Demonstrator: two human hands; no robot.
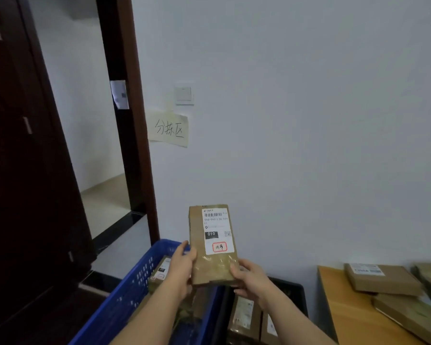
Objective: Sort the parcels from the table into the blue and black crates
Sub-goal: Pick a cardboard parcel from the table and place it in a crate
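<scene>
Both forearms filled the bottom of my feed, so that's where I started. Far left was just a dark wooden door (23, 170) standing open. Next over, the blue crate (125, 292) sat low with a parcel inside (159, 270). My left hand (182, 262) had its fingers curled round the left edge of a brown parcel (209, 245), which I held upright above the 2 crates with its white shipping label (218, 231) facing me, "010" printed on it plus a red stamp. My right hand (249, 277) gripped the bottom right corner, so both hands were clamped on it. Behind it, a handwritten paper sign (168, 129) was stuck to the wall. Under my right arm, the black crate (291, 290) held 2 labelled parcels (245, 317). Far right, the wooden table (346, 307) had more parcels (381, 280) stacked on it.
</scene>
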